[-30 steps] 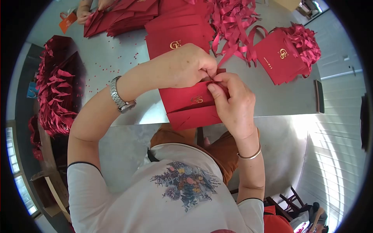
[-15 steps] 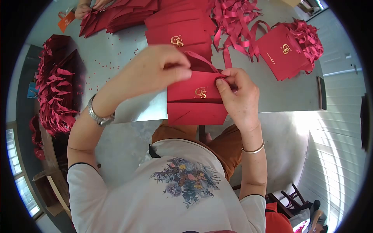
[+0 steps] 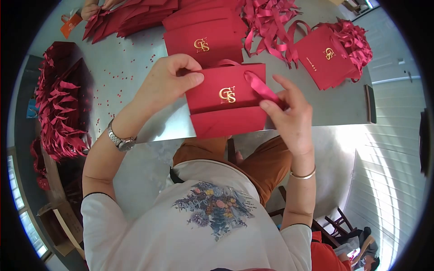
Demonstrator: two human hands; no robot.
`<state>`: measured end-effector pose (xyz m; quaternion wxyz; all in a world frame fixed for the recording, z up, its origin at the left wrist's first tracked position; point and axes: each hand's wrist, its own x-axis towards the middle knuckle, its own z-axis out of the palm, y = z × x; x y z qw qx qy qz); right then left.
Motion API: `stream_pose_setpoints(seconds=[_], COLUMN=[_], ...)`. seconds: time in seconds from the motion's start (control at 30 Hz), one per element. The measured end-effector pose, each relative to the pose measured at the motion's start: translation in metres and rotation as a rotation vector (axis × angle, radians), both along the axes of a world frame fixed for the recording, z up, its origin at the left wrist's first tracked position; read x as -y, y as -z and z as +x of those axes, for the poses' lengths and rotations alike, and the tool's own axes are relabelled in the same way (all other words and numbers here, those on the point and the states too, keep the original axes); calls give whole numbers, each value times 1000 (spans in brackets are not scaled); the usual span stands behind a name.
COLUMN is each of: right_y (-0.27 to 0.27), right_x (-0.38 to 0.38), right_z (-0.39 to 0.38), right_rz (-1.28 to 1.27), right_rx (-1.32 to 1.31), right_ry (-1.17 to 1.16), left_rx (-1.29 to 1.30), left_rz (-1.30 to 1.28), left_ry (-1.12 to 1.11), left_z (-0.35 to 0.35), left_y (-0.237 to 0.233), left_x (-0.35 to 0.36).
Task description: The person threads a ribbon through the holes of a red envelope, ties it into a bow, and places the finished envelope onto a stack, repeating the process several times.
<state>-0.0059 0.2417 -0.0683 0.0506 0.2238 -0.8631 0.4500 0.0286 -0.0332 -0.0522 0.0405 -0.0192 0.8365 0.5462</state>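
Red bag (image 3: 212, 83) — ribbon (image 3: 263, 89) in right fingers (image 3: 273, 108)

Just seeing gold "GTS" (image 3: 227, 95) on the held bag (image 3: 203, 100), stack (image 3: 181, 45) past the right hand (image 3: 168, 83), bags (image 3: 313, 67) beyond the left hand (image 3: 294, 115).

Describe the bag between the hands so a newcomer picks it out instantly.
Find the grey table's near edge, in front of the wearer. There, the left hand pinches a top corner of a red gift bag. Unlike the bags stacked just behind, its front shows a ribbon, running into the right hand.
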Motion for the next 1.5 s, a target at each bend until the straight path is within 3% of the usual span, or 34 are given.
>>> stream_pose_setpoints(seconds=[0.1, 0.17, 0.27, 0.37, 0.43, 0.53, 0.67, 0.87, 0.97, 1.03, 1.13, 1.2, 1.27, 1.3, 1.37, 1.4, 1.43, 1.47, 1.5], right_y=[0, 12, 14, 18, 14, 9, 9, 16, 10, 2, -25, -34, -44, -50, -18, -13, 1, 8, 22], right_x=[-31, -50, -73, -89, -97, -111, -125, -127, -108, -106, -105, -97, -79, -63, -27, -17, -5, 4, 13], right_z=[4, 7, 20, 33, 39, 44, 49, 56, 52, 48, 29, 17, 12, 14, 1, 2, 3, 6, 3], right_rz=[-80, -359, -561, -706, -851, -895, -973, -1053, -1096, -961, -953, -954, -928, -906, -932, -739, -571, -550, -321], right_rx=[232, 403, 517, 528, 528, 534, 461, 430, 224, 90, -66, -29, 29, 80, 61, 83, -67, 2, -210], right_ry=[-22, -53, -58, -95, -161, -203, -172, -164, -100, 33, -18, -43, -47, -5, -14, 24, 71, 20, 72], left_rx=[14, 72, 90, -94, -130, -46, 62, 66, 21, -32, 0, 49, -133, -57, -52, 119, 63, 0, -75], left_rz=[32, 64, 76, -70, -14, -48, 120, 125, 70, 7, 95, 19, -72, -20, 30, 101, 89, 81, 112], left_ry=[-109, -183, -103, -71, -67, -113, -124, -137, -112, -87, -21, 31, 93, 124, 99, 77, 152, 216, 231], left_z=[-1, -3, -9, -15, -20, -22, -23, -22, -23, -27, -36, -41, -48, -53, -60, -53, -54, -56, -54], left_y=[-5, -6, 3, 16, 23, 14, 14, 15, 14, 17, 16, 7, 16, 20, 45, 27, 33, 40, 42], left_x=[0, -4, -3, -11, -13, -20, -23, -28, -31, -32, -41, -47, -50, -51, -45, -54, -52, -46, -49])
